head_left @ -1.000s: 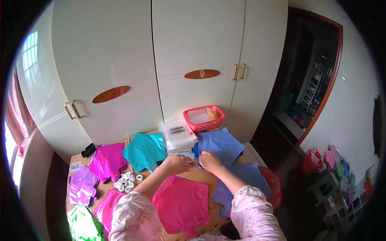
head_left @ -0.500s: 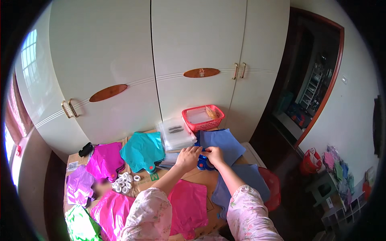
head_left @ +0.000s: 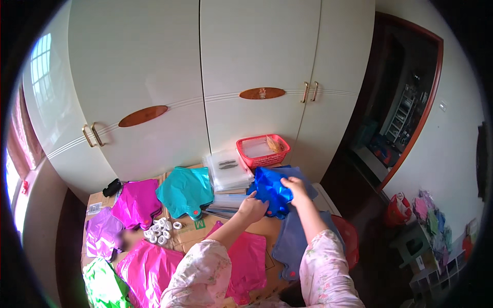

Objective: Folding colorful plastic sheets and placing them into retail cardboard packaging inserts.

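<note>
A shiny blue foil balloon (head_left: 271,186), flat and star-like, is between my hands over the right-hand part of the table. My left hand (head_left: 252,207) has its fingers closed at the balloon's lower left edge. The right hand (head_left: 295,189) grips its right side, thumb and fingers pressed together. Beneath and behind it shows a pile of duller blue foil balloons (head_left: 308,189). A second blue-grey foil pile (head_left: 302,244) lies nearer me, by my right forearm. Left of my left hand are thin clear strips or sleeves (head_left: 226,203) in a stack.
Foil piles in teal (head_left: 185,191), magenta (head_left: 136,203), purple (head_left: 102,233), pink (head_left: 149,272) and green (head_left: 105,282) cover the left side. White rings (head_left: 159,231) lie among them. Clear bags (head_left: 229,174) and a red basket (head_left: 263,159) stand against the cupboard (head_left: 251,46).
The blue foil balloon is now spread out, its shiny face showing. My right hand has moved right and slightly up; my left hand has dropped a little lower.
</note>
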### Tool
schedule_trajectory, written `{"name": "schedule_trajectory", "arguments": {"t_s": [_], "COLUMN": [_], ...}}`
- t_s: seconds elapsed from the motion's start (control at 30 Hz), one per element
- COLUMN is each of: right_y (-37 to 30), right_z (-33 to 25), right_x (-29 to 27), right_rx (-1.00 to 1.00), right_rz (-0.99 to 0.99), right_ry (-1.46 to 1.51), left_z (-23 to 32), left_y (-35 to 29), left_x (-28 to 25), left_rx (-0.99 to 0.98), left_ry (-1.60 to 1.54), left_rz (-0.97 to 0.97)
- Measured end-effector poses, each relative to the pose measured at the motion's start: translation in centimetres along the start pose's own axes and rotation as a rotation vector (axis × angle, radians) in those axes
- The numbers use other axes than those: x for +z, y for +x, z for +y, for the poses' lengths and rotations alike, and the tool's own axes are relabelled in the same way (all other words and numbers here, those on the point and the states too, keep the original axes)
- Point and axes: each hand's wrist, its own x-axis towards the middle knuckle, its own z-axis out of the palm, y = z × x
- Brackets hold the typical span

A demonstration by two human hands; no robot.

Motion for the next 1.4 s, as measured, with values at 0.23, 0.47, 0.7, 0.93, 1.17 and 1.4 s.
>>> {"name": "schedule_trajectory", "arguments": {"t_s": [0.23,0.47,0.7,0.93,1.17,1.4], "right_y": [2.6,-1.9,-0.7,-5.0,-6.5,-6.3], "right_z": [-10.6,-21.8,-11.5,6.9,7.5,8.6], "right_x": [-9.0,4.9,24.1,32.0,32.1,31.9], "right_rx": [-0.611,-1.220,-1.304,-1.095,-0.932,-0.503], "right_rz": [0.671,0.344,-0.363,-0.930,-1.019,-0.738], "right_ry": [-0.170,-1.018,-1.149,-1.416,-1.316,-1.075], "left_z": [1.2,0.7,-7.1,-17.1,-18.3,-18.0], "left_y": [0.4,-1.3,-12.9,-28.9,-31.4,-28.9], "left_x": [1.4,0.8,-4.1,-3.6,-1.1,1.4], "left_rx": [-0.031,-0.041,-0.233,-0.658,-0.650,-0.581], "left_ry": [-0.015,-0.130,-0.213,-0.259,-0.425,-0.394], "left_rz": [0.067,0.095,0.243,0.332,0.447,0.322]}}
